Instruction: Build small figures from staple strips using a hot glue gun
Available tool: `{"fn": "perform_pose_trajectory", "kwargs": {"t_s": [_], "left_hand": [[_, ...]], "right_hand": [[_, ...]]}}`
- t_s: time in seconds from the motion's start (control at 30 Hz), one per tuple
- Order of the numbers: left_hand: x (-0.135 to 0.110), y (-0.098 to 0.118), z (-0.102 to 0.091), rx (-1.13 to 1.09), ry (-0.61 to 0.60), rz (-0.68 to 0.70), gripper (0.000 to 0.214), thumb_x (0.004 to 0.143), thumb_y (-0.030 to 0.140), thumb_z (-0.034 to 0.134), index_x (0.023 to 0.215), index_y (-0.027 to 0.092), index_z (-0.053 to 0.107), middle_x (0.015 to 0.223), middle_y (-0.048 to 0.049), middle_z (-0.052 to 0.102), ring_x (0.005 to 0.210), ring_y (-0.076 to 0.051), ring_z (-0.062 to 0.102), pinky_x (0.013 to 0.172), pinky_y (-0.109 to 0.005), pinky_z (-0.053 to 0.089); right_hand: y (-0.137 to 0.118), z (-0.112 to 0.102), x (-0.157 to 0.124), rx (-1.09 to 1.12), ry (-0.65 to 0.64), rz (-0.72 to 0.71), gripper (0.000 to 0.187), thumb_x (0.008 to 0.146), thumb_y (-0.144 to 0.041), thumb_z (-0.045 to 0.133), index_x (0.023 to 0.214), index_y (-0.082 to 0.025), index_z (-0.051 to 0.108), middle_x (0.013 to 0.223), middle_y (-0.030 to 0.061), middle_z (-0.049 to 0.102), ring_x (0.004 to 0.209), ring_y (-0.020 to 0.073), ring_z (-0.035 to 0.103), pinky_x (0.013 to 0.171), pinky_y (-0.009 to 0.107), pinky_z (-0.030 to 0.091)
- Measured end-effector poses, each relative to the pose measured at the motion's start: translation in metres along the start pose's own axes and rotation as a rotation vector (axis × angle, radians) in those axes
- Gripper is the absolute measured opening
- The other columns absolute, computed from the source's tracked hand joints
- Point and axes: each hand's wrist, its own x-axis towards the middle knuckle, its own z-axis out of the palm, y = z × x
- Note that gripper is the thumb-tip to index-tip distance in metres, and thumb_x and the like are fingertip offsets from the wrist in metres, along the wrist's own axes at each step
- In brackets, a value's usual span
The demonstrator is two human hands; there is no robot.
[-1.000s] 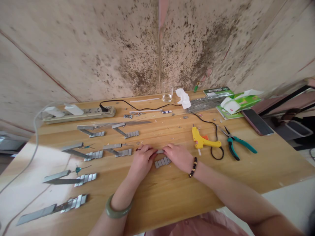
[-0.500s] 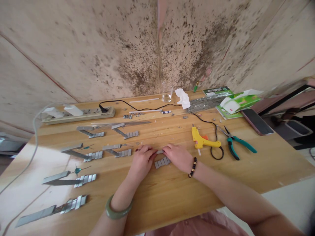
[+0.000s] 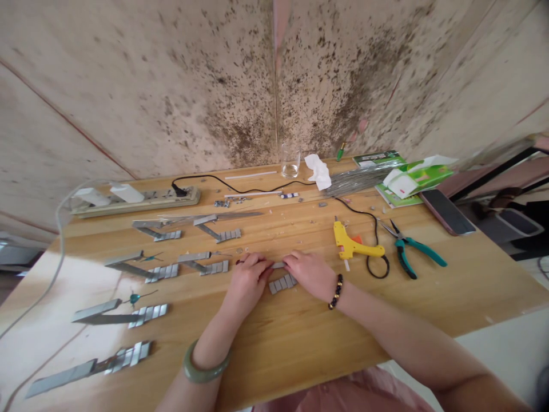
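Between my hands lies a small grey strip (image 3: 278, 265), its ends covered by my fingers. My left hand (image 3: 250, 277) is closed on the strip's left end, fingertips pinched together low over the table. On the other end, my right hand (image 3: 309, 273) is closed with its fingers curled over the strip. Just below it, a row of flat grey segments (image 3: 282, 284) lies on the wood, its right end close under my right hand. Whether the strip and the row are joined, I cannot tell.
Several grey folded-strip pieces (image 3: 150, 319) stand along the left. To the right lie a yellow glue gun (image 3: 354, 243), teal-handled pliers (image 3: 418, 250) and a phone (image 3: 447, 212). Behind are a power strip (image 3: 158, 200), a glass (image 3: 290, 163) and a wire bundle (image 3: 360, 178).
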Motion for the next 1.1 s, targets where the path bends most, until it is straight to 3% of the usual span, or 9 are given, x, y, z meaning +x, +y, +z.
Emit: {"fn": "perform_pose_trajectory", "kwargs": {"t_s": [0.3,0.63,0.83,0.93,1.1], "left_hand": [[-0.001,-0.002,0.001,-0.004,-0.003,-0.003,0.016,0.087,0.02,0.056,0.093,0.019,0.07,0.088,-0.0072,0.064,0.083,-0.019,0.059,0.075,-0.035,0.047],[-0.002,-0.004,0.001,0.013,-0.012,0.012,0.017,0.086,0.018,0.055,0.096,0.019,0.069,0.09,-0.0075,0.065,0.085,-0.02,0.059,0.076,-0.035,0.048],[-0.003,-0.005,0.001,0.03,-0.019,-0.006,0.017,0.085,0.018,0.057,0.097,0.018,0.069,0.09,-0.008,0.065,0.085,-0.021,0.06,0.076,-0.036,0.049],[-0.003,-0.004,-0.002,-0.001,-0.048,-0.024,0.021,0.083,0.014,0.055,0.101,0.016,0.067,0.094,-0.0088,0.065,0.087,-0.022,0.059,0.078,-0.037,0.049],[-0.002,0.0,-0.007,-0.116,-0.1,-0.091,0.046,0.075,0.004,0.05,0.118,0.015,0.056,0.101,-0.0093,0.064,0.093,-0.022,0.059,0.085,-0.041,0.047]], "right_hand": [[0.003,-0.007,-0.002,0.011,-0.033,-0.031,0.024,0.097,-0.018,0.038,0.107,-0.017,0.059,0.097,0.0079,0.064,0.083,0.017,0.063,0.068,0.027,0.045],[0.005,-0.006,-0.002,0.133,0.024,-0.009,0.027,0.097,-0.016,0.035,0.112,-0.014,0.058,0.105,0.01,0.066,0.092,0.0175,0.063,0.079,0.028,0.046],[0.016,-0.02,-0.004,0.207,0.179,0.045,0.028,0.097,-0.016,0.034,0.116,-0.013,0.056,0.108,0.0086,0.065,0.1,0.0163,0.06,0.088,0.028,0.044],[0.025,-0.023,-0.004,0.129,0.188,0.099,0.029,0.096,-0.013,0.036,0.118,-0.015,0.055,0.111,0.0083,0.062,0.094,0.0166,0.061,0.082,0.027,0.046],[0.027,-0.023,-0.004,-0.02,0.049,0.173,0.022,0.094,-0.025,0.045,0.109,-0.016,0.058,0.107,0.0093,0.06,0.083,0.0184,0.064,0.07,0.028,0.047]]}}
